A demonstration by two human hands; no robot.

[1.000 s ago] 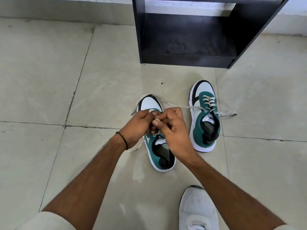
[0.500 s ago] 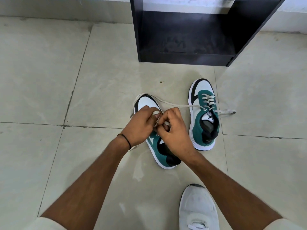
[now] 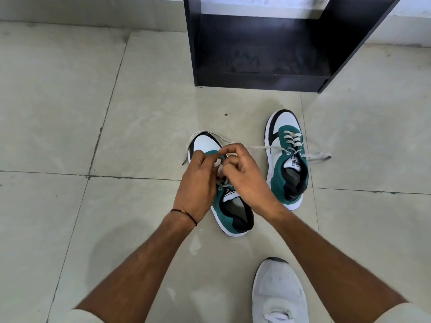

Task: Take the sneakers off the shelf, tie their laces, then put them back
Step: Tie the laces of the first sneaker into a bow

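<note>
Two green, white and black sneakers lie on the tiled floor in front of a black shelf (image 3: 261,79). Over the left sneaker (image 3: 233,213), my left hand (image 3: 198,183) and my right hand (image 3: 247,178) both pinch its white laces (image 3: 219,163) above the tongue; the fingers hide most of the lacing. One loose lace end curls around the toe on the left. The right sneaker (image 3: 288,159) stands apart to the right, untied, with its laces (image 3: 317,156) trailing out to both sides.
The lower shelf compartment holds nothing visible. My own white shoe (image 3: 278,292) is planted on the floor near the bottom edge, just behind the left sneaker. Grout lines cross the pale tiles.
Both hands stayed on the left sneaker's laces and shifted slightly as the fingers worked a small loop. The sneaker's heel swung a little to the right.
</note>
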